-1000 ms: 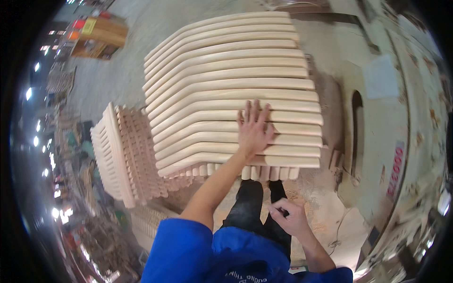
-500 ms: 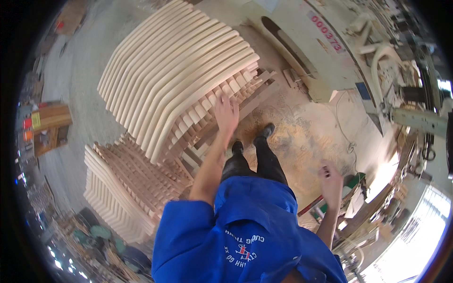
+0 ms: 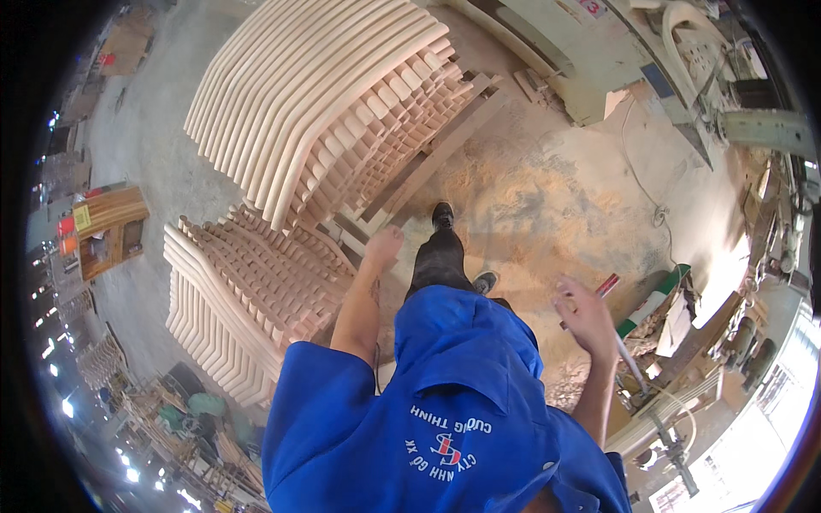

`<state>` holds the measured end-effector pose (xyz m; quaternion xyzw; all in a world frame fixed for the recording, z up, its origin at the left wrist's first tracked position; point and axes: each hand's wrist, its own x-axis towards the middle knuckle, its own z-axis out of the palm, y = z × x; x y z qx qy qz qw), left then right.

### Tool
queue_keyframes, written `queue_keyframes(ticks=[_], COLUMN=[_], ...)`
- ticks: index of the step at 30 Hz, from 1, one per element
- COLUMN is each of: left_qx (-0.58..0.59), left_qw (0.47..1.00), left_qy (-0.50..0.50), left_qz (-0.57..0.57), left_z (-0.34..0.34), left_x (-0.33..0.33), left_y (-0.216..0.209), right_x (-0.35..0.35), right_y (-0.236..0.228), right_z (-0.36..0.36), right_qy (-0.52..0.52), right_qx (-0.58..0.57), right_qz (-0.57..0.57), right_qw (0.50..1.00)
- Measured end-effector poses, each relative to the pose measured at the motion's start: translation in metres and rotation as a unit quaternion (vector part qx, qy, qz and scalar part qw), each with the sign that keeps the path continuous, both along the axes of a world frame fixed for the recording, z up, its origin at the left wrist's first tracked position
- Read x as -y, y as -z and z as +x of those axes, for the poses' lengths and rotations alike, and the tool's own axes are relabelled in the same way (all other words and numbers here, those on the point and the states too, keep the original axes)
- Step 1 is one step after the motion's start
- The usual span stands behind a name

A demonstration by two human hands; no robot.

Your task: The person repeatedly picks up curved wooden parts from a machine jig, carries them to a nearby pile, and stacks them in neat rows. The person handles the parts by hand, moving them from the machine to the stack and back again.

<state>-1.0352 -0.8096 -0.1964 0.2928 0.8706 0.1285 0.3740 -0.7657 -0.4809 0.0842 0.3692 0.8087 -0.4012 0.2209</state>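
Note:
My left hand [image 3: 384, 246] hangs beside the near end of the large stack of bent wooden pieces [image 3: 316, 94], apart from it. Its fingers look curled in, and I see nothing held. On the other side, my right hand [image 3: 584, 316] is held out over the floor, fingers loosely bent and apart, with nothing in it. A red bar [image 3: 609, 284] shows just behind its fingers, lower down. The pale pieces in the large stack lie side by side in layers, with rounded ends towards me. A second, lower stack of similar bent pieces [image 3: 248, 282] stands to the left.
Timber bearers [image 3: 445, 154] lie under the large stack. Sawdust [image 3: 530, 197] covers the concrete floor around my feet. A cable [image 3: 641, 179] runs along the floor on the right, near a big pale machine [image 3: 590, 60]. A wooden cabinet [image 3: 111, 227] stands far left.
My left hand has drawn back from the large stack's end and its fingers have closed up. I have stepped, so the stacks sit farther up in view. My right hand has opened somewhat.

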Motion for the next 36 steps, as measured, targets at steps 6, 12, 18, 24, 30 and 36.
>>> queue_keyframes(ticks=[6,12,18,24,30,36], left_qx=[-0.132,-0.101,-0.207,-0.175,0.011,0.042], left_qw=[0.958,0.977,0.969,0.981,0.998,0.952], left_qy=[-0.188,-0.141,-0.052,-0.07,0.002,0.288], left_qz=[0.173,0.127,0.128,0.052,-0.069,-0.093], left_z=[-0.007,0.0,-0.168,-0.191,-0.213,-0.068], left_x=[-0.044,-0.132,-0.226,-0.257,-0.352,-0.355], left_y=[0.003,-0.032,-0.035,-0.052,-0.099,-0.128], right_x=[-0.022,0.002,-0.015,-0.03,-0.062,-0.01], right_y=[0.065,0.189,0.283,0.234,0.144,0.141], right_z=[0.018,-0.035,-0.105,-0.156,-0.105,0.019], right_qy=[0.061,0.192,0.251,0.257,0.379,0.32], right_qx=[-0.146,-0.169,-0.087,-0.064,-0.132,-0.221], right_qz=[-0.02,-0.202,-0.133,-0.224,-0.213,-0.056], right_qw=[0.987,0.945,0.955,0.938,0.891,0.92])
